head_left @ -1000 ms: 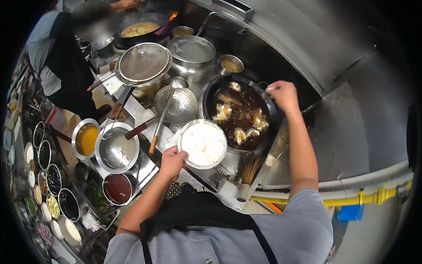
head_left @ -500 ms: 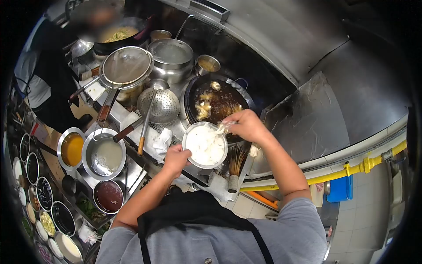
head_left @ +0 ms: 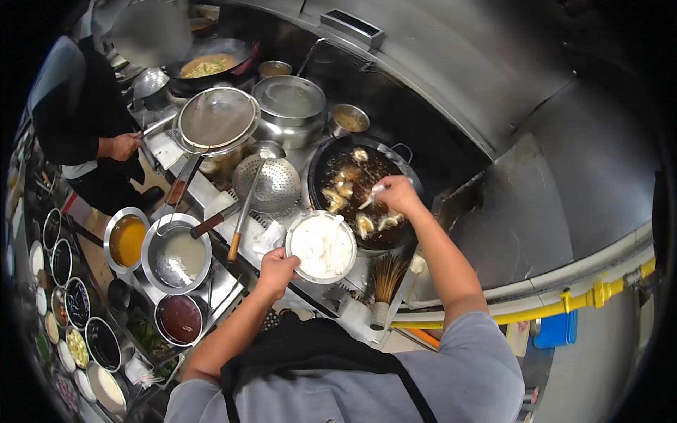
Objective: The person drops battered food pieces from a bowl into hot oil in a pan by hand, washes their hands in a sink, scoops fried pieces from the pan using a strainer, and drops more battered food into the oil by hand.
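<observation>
My left hand (head_left: 276, 272) grips the rim of a round metal bowl (head_left: 321, 247) filled with white, batter-coated pieces. Over the wok (head_left: 342, 158) of dark oil, my right hand (head_left: 396, 195) pinches a white coated piece (head_left: 371, 197) that hangs from the fingertips. Several pale golden pieces (head_left: 337, 197) float in the oil below and to the left of it. The bowl is held at the wok's near left edge.
A perforated ladle (head_left: 273, 185), a strainer on a pot (head_left: 217, 118) and a lidded pot (head_left: 289, 99) stand left of the wok. A bamboo brush (head_left: 385, 285) lies near its front. A co-worker's hand (head_left: 125, 146) holds a handle at the upper left.
My right hand has gone from the bowl back over the wok, carrying a white piece. My left hand still holds the bowl. The co-worker's hand now shows on a handle.
</observation>
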### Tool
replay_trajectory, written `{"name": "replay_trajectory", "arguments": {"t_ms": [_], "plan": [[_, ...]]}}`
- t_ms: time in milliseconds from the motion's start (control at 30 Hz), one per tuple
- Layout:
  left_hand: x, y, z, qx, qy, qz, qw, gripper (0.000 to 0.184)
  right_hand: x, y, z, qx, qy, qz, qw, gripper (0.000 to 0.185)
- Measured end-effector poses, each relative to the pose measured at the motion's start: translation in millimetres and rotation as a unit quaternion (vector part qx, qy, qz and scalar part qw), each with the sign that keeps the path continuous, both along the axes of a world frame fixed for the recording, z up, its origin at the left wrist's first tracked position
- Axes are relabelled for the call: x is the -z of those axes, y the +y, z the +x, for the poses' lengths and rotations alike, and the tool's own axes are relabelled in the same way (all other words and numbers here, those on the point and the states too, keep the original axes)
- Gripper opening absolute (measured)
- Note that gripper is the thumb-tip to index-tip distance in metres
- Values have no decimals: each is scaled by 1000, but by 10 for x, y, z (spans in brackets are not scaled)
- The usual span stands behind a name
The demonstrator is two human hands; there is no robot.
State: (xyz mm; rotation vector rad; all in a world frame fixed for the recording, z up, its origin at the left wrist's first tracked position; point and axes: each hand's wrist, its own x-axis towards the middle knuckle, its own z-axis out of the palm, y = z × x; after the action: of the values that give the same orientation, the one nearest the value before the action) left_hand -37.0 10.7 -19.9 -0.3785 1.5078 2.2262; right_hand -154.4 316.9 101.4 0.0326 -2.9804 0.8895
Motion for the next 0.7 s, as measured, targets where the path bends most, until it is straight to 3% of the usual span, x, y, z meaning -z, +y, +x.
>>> {"name": "replay_trajectory", "arguments": {"t_ms": [100, 200, 300, 367, 433, 500, 533, 600, 700], "plan": [[-144, -42, 6, -21, 7, -2, 1000, 8, 603, 100, -343, 7, -100, 75, 992, 21], [-139, -75, -35, -23, 20, -39, 999, 8, 1115, 316, -729, 61, -47, 126, 989, 22], [-167, -70, -61, -36, 5, -14, 999, 7, 819, 234, -783, -38, 130, 214, 967, 25], [-189, -55, -83, -24, 7, -9, 1000, 7, 216, -220, -422, -72, 96, 152, 981, 20], [-194, 10, -130, -16, 9, 36, 999, 9, -103, -556, -6, -237, 45, 134, 961, 20], [-307, 66, -147, 19, 21, 28, 999, 10, -107, -719, 339, -341, 175, 203, 901, 25], [-306, 113, -154, 26, 16, 49, 998, 10, -158, -700, 401, -328, 175, 211, 904, 25], [-291, 182, -175, 49, 7, 79, 996, 10, -259, -646, 500, -313, 88, 362, 874, 29], [-270, 290, -175, 57, -8, 82, 995, 11, -408, -504, 667, -280, 23, 314, 907, 18]]}}
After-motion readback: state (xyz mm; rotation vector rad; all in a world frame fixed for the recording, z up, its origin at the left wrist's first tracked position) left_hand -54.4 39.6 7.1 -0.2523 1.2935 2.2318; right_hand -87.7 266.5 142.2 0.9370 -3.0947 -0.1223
